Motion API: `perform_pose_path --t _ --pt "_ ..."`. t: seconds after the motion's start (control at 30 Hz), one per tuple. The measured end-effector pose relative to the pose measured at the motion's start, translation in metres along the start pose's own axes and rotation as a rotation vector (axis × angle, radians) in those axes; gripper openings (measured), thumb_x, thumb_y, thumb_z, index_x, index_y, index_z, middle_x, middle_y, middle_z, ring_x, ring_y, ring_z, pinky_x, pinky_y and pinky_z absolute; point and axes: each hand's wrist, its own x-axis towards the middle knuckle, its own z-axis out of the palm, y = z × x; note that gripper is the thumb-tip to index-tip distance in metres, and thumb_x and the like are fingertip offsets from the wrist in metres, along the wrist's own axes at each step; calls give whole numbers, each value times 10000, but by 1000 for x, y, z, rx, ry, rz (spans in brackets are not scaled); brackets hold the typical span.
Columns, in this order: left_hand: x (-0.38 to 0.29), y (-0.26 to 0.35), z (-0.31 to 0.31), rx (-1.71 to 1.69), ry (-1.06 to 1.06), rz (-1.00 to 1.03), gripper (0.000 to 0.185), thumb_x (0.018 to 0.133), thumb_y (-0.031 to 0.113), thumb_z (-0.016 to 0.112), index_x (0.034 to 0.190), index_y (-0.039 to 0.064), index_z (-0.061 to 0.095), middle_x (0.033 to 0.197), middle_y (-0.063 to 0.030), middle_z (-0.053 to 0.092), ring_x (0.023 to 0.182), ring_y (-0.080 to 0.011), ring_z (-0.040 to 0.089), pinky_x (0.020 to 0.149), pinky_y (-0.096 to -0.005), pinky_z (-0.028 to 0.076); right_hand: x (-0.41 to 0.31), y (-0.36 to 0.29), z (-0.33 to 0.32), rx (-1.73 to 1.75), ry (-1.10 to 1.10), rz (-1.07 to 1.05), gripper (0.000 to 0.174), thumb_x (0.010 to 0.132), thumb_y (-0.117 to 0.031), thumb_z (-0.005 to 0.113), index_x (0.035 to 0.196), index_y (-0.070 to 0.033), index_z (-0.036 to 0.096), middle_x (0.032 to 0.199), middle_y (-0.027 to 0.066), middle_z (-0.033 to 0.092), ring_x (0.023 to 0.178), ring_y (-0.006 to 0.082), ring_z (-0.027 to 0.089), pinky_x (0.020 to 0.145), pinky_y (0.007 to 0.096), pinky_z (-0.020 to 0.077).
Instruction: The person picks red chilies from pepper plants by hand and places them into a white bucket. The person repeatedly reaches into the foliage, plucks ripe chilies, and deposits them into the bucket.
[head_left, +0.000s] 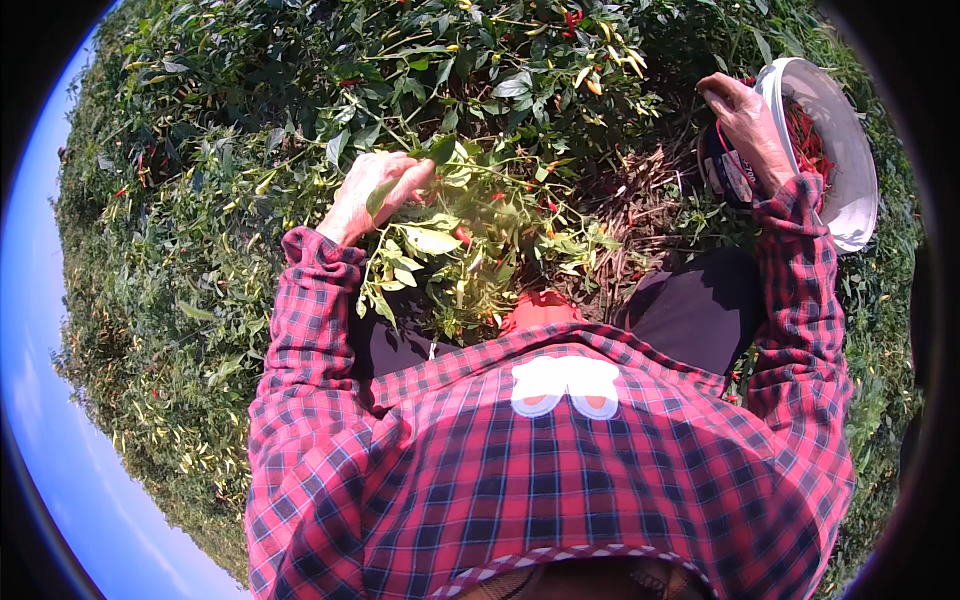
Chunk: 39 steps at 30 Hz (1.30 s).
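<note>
My left hand (386, 187) grips a leafy branch (431, 238) of a chili pepper plant, thumb and fingers closed around it. Small red chilies (463, 235) hang among the pale, sunlit leaves just right of that hand. At the upper right, my right hand (739, 120) is beside the near rim of a white plastic bucket (851, 169), with its fingers curled. Whether anything is inside those fingers is hidden. Picked red chilies (806, 142) lie inside the bucket, which looks tilted and has a dark printed label on its side.
Dense chili plants (225, 172) spread to the left and ahead, bearing yellowish and red fruit. Dry straw and stems (637, 195) cover the soil between plants and bucket. A red plastic object (544, 311) sits between my knees, partly covered by my plaid clothing (562, 480).
</note>
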Motion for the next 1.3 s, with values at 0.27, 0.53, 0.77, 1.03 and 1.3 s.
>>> perform_pose_path --t 0.27,0.53,0.77,1.03,1.3 --pt "-10 -37 21 -373 -78 -151 156 757 63 614 841 31 486 689 30 496 626 -47 426 566 -211 379 -36 -179 238 262 -746 -45 396 729 -358 642 761 35 607 674 207 593 659 327 601 617 405 466" --pt "-21 -19 20 -69 26 -264 718 649 120 651 1303 175 359 983 -127 486 834 -235 560 726 -326 474 -53 -186 251 274 -736 -213 275 792 -236 533 780 30 604 723 239 596 742 388 594 688 454 470" --pt "-3 -50 32 107 -76 -90 636 671 98 642 1263 137 412 833 -135 585 775 -283 581 678 -365 469 -75 -201 223 2 -359 -450 132 724 -122 494 804 -28 540 746 160 531 729 312 565 631 431 453" --pt "-23 -30 35 -78 46 -265 341 717 44 570 1033 26 442 843 -118 580 778 -176 567 713 -294 451 -80 -215 194 270 -456 -353 182 831 -181 493 744 -22 509 621 141 532 601 324 563 566 416 464" --pt "-43 -23 67 -581 354 -459 375 807 357 598 881 10 476 709 -44 526 612 -112 478 579 -261 396 -97 -237 189 12 -440 -564 120 725 -125 500 767 -14 514 611 123 577 556 260 593 477 367 454"
